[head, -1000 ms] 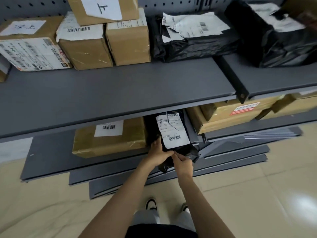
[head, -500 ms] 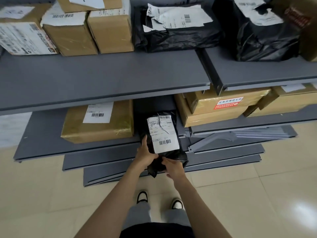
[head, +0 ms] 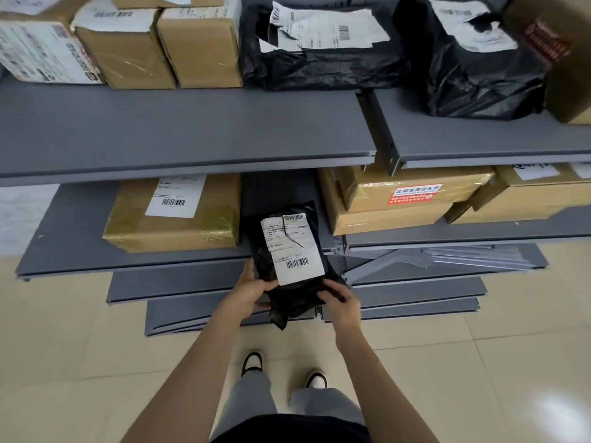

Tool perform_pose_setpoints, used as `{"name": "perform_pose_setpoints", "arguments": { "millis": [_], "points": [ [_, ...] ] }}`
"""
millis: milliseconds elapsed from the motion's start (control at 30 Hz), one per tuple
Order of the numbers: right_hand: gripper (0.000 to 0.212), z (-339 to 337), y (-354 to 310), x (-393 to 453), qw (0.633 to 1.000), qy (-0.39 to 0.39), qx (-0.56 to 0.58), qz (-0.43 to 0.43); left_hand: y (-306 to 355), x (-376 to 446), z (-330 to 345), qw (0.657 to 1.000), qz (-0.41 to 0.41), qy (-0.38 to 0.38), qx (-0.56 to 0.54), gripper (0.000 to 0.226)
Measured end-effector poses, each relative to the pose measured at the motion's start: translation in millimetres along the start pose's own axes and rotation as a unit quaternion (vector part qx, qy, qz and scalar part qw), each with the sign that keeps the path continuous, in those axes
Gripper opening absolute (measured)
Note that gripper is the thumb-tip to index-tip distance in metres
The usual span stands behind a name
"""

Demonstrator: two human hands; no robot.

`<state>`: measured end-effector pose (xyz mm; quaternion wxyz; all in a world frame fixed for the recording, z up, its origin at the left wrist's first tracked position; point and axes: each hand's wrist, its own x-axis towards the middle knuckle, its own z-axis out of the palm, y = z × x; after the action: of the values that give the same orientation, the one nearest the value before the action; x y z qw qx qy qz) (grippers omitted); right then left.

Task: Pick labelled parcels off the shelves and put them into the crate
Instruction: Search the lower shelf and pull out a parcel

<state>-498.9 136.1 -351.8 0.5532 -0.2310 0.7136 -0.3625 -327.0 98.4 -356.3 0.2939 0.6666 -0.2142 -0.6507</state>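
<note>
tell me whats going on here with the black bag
A person standing at grey shelving holds a black parcel with a white barcode label facing up. The left hand grips its left edge and the right hand pinches its lower right corner. The parcel is out over the front edge of the lower shelf, beside a taped brown box. No crate is in view.

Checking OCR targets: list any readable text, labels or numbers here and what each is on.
"此标签撕毁无效": red sticker on the taped box.
Label on the black parcel held by both hands: barcodes visible, print too small.
Shelf box and bag labels: blurred, unreadable.
</note>
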Motion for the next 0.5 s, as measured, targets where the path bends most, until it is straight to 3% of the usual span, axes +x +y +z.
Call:
{"name": "perform_pose_setpoints", "arguments": {
  "millis": [67, 133, 267, 500],
  "points": [
    [0.064, -7, -5, 6, 0.999, 0.024, -0.013, -0.022, -2, -6, -4, 1.0, 0.011, -0.014, 0.0, 0.085],
    [0.08, -12, -14, 9, 1.0, -0.005, 0.024, -0.017, -3, -12, -10, 0.999, 0.024, -0.033, 0.002, 0.088],
    [0.063, -12, -27, 13, 0.987, -0.128, 0.101, -0.009, 4, -26, -21, 0.996, 0.063, -0.058, -0.004, 0.087],
    [0.058, -9, -35, 14, 0.985, -0.152, 0.063, -0.045, 15, -40, -24, 0.995, 0.089, -0.044, 0.012, 0.081]
  ]
}}
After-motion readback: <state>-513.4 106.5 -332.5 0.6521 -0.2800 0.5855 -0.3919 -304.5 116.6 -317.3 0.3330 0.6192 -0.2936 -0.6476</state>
